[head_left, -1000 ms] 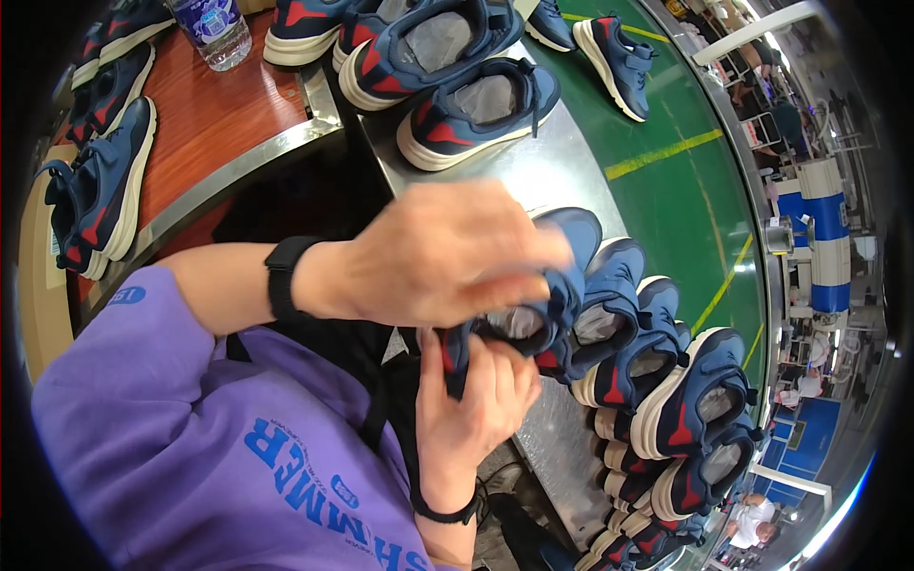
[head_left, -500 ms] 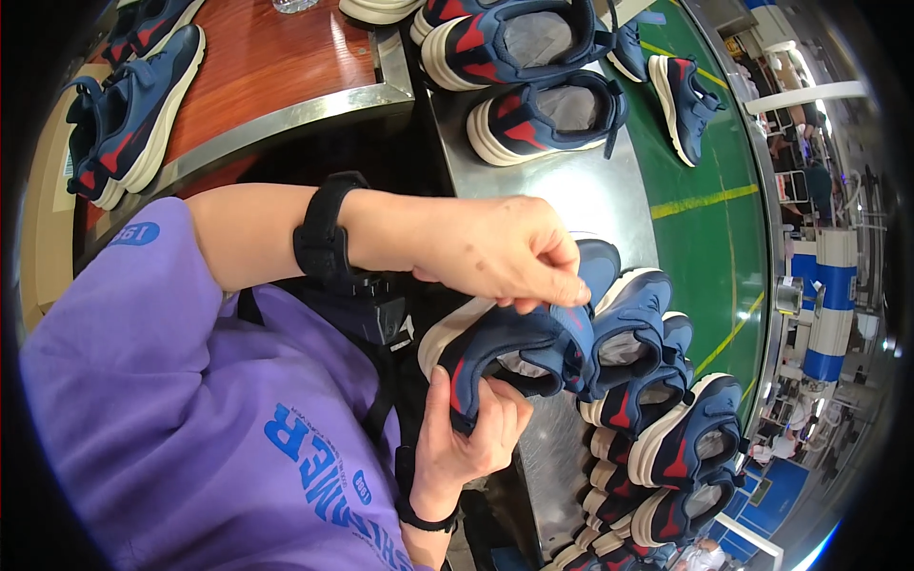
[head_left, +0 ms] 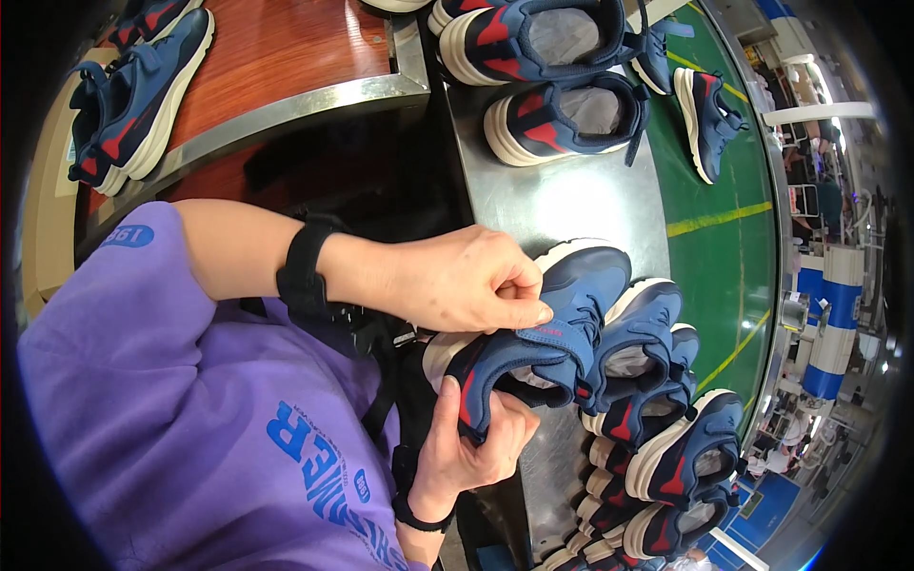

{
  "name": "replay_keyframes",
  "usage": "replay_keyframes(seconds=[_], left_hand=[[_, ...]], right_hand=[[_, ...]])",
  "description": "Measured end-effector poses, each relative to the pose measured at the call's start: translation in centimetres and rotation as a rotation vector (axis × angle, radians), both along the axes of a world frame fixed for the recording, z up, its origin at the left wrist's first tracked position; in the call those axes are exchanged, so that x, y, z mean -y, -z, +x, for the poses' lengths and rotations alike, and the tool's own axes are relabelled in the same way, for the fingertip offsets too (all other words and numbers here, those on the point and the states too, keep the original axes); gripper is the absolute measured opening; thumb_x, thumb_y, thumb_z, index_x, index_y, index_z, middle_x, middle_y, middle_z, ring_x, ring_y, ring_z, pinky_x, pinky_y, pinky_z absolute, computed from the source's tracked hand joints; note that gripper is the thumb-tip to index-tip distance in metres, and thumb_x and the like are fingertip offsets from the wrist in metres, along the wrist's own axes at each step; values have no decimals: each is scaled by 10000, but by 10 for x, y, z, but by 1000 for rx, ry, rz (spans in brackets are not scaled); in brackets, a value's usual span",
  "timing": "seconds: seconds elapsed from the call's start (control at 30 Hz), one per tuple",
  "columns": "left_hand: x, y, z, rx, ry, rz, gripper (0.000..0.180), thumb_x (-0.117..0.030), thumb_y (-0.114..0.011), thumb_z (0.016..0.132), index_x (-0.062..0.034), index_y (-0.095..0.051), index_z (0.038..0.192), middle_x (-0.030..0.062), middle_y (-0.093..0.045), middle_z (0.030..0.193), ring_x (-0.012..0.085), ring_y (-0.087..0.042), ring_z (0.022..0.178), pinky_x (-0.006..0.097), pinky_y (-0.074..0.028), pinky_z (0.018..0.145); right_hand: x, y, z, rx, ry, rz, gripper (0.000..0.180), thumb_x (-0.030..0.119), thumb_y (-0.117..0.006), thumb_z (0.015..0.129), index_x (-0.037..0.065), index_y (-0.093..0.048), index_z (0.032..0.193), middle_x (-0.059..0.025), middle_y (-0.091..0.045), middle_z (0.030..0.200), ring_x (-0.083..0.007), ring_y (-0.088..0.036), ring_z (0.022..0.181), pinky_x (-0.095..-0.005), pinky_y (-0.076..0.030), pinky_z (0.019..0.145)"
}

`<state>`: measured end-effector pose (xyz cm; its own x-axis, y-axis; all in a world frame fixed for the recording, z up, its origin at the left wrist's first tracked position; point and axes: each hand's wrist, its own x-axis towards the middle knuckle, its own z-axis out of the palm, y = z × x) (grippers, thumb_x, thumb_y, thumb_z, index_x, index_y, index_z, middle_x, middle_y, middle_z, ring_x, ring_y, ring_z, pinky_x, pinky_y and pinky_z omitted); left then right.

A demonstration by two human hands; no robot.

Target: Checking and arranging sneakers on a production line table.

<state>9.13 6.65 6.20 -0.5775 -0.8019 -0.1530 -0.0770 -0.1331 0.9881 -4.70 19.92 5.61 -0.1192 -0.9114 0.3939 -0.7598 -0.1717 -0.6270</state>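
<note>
A navy and blue sneaker point(head_left: 576, 285) with red accents and a white sole is tilted in front of me, toe pointing away. My right hand point(head_left: 476, 443) grips it by the heel and collar, thumb on the red-trimmed heel side and fingers at the opening. Above it, my left hand point(head_left: 495, 285) is closed in a pinch, with thumb and fingertips at the end of the blue strap point(head_left: 562, 338) across the instep. White paper shows inside the shoe. Right beside it stands a matching sneaker point(head_left: 643, 333).
A metal bench point(head_left: 571, 205) bears more matching sneakers, with one sneaker point(head_left: 566, 119) farther up and several stacked sneakers point(head_left: 685, 447) lower right. A reddish wooden table point(head_left: 286, 57) with a metal edge holds another pair point(head_left: 143, 105). Beyond lies a green floor point(head_left: 705, 257) with yellow lines.
My left hand has moved back toward the heel side, baring the toe of the sneaker. The strap now lies flatter across the instep. My right hand keeps its grip.
</note>
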Motion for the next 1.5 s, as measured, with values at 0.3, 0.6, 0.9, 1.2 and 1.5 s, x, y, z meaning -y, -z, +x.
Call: replay_keyframes(seconds=[0.3, 0.6, 0.9, 1.2, 1.5], left_hand=[[-38, 35, 1, -39, -404, -674, 276, 119, -627, 819, -1, -668, 1065, 120, -606, 926, 249, -616, 836, 312, -499, 714], [-47, 29, 29, 2, -176, -566, 394, 108, -535, 810, -24, -683, 1150, 105, -603, 972, 234, -589, 908, 319, -471, 783], [4, 11, 1, -1, -310, -649, 282, -40, -705, 830, -35, -688, 1111, 100, -710, 889, 209, -672, 773, 315, -531, 709], [43, -9, 3, 245, -81, -1054, 164, -81, -674, 810, -26, -676, 964, 106, -656, 790, 288, -632, 729, 370, -511, 648], [50, -8, -24, 93, 171, -942, 167, -20, -610, 651, -10, -596, 818, 137, -605, 717, 348, -597, 732, 423, -482, 653]], right_hand=[[7, 8, 15, -245, -151, -64, 304, 50, -856, 666, 5, -652, 888, -94, -589, 774, -270, -579, 764, -374, -486, 687], [-6, 26, 15, -231, -94, -111, 265, 72, -853, 663, 6, -674, 846, -83, -542, 693, -251, -599, 794, -583, -485, 940], [-8, 28, 16, -248, -138, -128, 255, 61, -843, 667, -2, -667, 841, -91, -515, 704, -240, -569, 793, -626, -484, 937], [9, 24, 17, -264, -171, -109, 235, 64, -836, 671, -13, -674, 823, -87, -479, 700, -230, -547, 794, -651, -474, 942], [-4, 23, 13, -292, -216, -208, 263, 112, -798, 739, -14, -636, 904, -182, -603, 813, -385, -576, 799, -570, -451, 916]])
